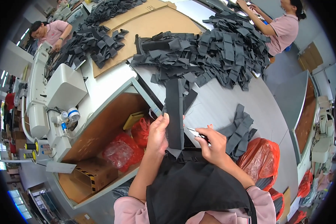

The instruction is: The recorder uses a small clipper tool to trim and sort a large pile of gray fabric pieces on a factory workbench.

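Left hand (157,135) pinching a long dark fabric strap (174,112) upright above the lap, grip pressed tight on its edge. Right hand (212,143) closed around small thread snips (195,133), tips just beside the strap: trimming loose threads, I'd judge. Next calls for steadying the strap and nipping close. A heap of cut straps (212,52) covers the desk (212,100); red plastic bags (121,149) and a cardboard box with striped tape (95,171) sit underneath.

Wearer: pink short-sleeved shirt (130,211), sleeves ending above the elbows. Black apron (194,190) over the front, with a strap at right shoulder. Forearms bare; left hand (157,134) and right hand (212,143) ungloved
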Tool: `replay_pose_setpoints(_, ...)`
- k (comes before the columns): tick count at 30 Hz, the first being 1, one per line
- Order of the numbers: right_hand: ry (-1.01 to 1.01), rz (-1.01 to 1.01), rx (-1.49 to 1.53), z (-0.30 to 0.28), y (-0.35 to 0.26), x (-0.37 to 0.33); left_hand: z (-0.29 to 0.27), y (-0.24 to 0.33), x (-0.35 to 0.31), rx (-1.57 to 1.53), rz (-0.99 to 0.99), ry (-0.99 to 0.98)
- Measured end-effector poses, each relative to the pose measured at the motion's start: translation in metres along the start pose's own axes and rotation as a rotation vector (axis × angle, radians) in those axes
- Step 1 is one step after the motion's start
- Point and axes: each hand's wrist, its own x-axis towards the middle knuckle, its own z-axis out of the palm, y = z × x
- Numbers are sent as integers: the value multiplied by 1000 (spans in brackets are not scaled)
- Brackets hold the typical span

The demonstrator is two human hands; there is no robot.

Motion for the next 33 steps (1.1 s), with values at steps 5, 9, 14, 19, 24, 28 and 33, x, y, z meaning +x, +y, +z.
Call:
replay_pose_setpoints(5, -91, 200, 146, 0, 2, 0, 0, 0, 2, -1, -22, -9)
replay_pose_setpoints(9, 37, 379, 421, 4, 8, -13, -12, -5, 7, -62, -117, -18)
replay_pose_setpoints(14, -95, 247, 382, 5, 3, -1, -23, -13, 11, -313, -261, -194)
replay_pose_setpoints(19, -73, 162, 436, 17, 3, -3, -10, -20, 7, -470, -325, -187)
replay_pose_setpoints(24, -38, 178, 443, 20, -2, -6, -10, -26, 6, -562, -322, -316)
replay_pose_setpoints(28, 19, 195, 427, 20, -5, -7, -11, -34, 7, -569, -348, -336)
replay_pose_setpoints(33, 2, 168, 392, 19, -4, -9, -13, -37, 8, -592, -346, -388)
